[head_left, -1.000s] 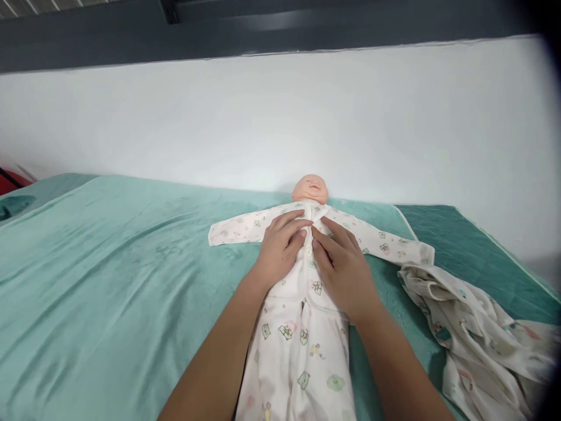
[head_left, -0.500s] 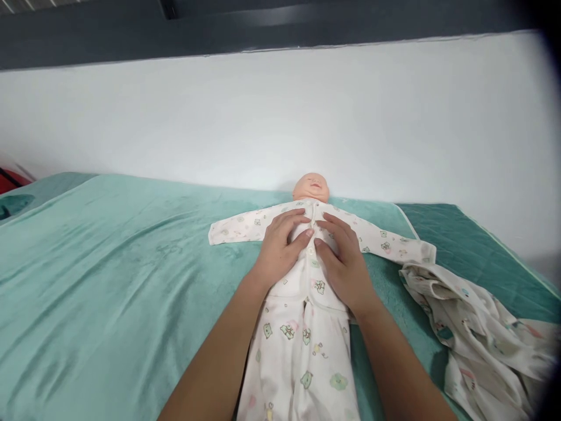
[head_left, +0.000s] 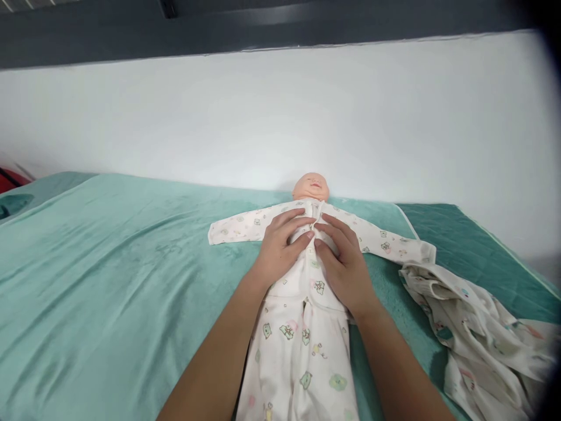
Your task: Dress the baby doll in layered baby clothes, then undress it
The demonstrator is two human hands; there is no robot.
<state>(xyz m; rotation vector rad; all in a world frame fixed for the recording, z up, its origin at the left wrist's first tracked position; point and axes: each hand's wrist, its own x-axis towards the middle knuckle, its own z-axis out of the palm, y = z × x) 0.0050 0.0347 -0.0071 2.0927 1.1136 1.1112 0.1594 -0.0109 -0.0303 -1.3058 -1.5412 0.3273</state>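
A baby doll lies on its back, its bare head (head_left: 311, 186) toward the wall and both sleeves spread out. It wears a white long-sleeved shirt (head_left: 298, 280) with small animal prints and a buttoned front, over matching trousers (head_left: 302, 362). On the chest, my left hand (head_left: 283, 242) has its thumb and fingertips at the shirt's front edge, gripping the cloth near a button. My right hand (head_left: 344, 257) grips the opposite edge, thumb below the fingers. The two hands' fingertips nearly meet, partly hiding the button and cloth between them.
A crumpled white printed garment (head_left: 482, 333) lies at the right, close to the doll's sleeve cuff. Green blanket (head_left: 123, 280) covers the bed, with a darker quilted cover (head_left: 477, 251) at the right. Behind the doll's head stands a white wall (head_left: 263, 123).
Fingertips of both hands have shifted slightly at the shirt's front edges. Near the collar, the edges now stand a little further apart. The doll and the crumpled garment stay in place.
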